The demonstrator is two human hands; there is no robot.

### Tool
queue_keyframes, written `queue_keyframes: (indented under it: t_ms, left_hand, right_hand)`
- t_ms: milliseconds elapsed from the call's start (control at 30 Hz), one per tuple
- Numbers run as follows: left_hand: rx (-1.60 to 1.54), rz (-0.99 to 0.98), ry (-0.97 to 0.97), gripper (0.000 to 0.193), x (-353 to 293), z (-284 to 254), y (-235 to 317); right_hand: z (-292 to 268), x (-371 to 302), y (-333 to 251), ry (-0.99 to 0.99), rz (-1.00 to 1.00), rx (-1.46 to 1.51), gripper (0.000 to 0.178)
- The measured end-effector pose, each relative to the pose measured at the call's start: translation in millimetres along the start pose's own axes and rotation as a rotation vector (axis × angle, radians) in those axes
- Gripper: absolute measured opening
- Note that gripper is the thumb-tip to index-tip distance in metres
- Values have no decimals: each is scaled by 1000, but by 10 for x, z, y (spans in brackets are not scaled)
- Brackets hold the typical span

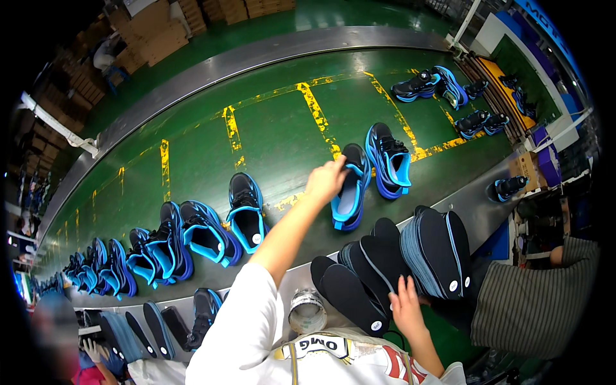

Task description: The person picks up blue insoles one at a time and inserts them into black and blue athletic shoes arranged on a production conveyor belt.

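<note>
My left hand [326, 180] reaches out over the belt, its fingers closed at the tongue and upper of a black and blue sneaker [359, 168]. The inside of that sneaker looks pale grey. Just right of it stands another black and blue sneaker [389, 162]. Down by the near edge, my right hand [408, 307] has its fingers apart and lies against black insoles [384, 255] with nothing gripped. More insoles [346, 292] lie left of it, and a thick stack of insoles [423, 253] with white round stickers is on its right.
A sneaker with a black insole [247, 221] heads a long row of sneakers [168, 240] on the green belt [276, 135] to the left. A round tub [307, 310] stands before me. A person's striped garment [536, 301] shows at right; a co-worker's gloved hand [94, 350] at lower left.
</note>
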State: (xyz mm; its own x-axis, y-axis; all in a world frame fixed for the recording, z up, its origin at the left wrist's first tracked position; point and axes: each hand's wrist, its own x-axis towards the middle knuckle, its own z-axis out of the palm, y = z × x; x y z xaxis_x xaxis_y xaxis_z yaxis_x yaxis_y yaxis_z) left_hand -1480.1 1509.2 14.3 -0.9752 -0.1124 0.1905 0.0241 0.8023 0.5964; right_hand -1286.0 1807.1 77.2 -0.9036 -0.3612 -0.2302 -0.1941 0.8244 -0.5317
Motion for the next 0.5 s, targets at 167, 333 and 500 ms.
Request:
queue_keyframes:
  t_ms: [167, 333, 500]
  left_hand:
    - [51, 32, 245, 32, -228, -397, -271]
    - [-58, -253, 86, 39, -555, -599, -464]
    - [-306, -416, -90, 51, -604, -728, -616]
  right_hand:
    - [-351, 440, 10, 296, -91, 42, 26]
    - [-725, 1263, -504, 52, -139, 332, 21]
    - [-392, 1962, -1040, -565, -24, 426, 21]
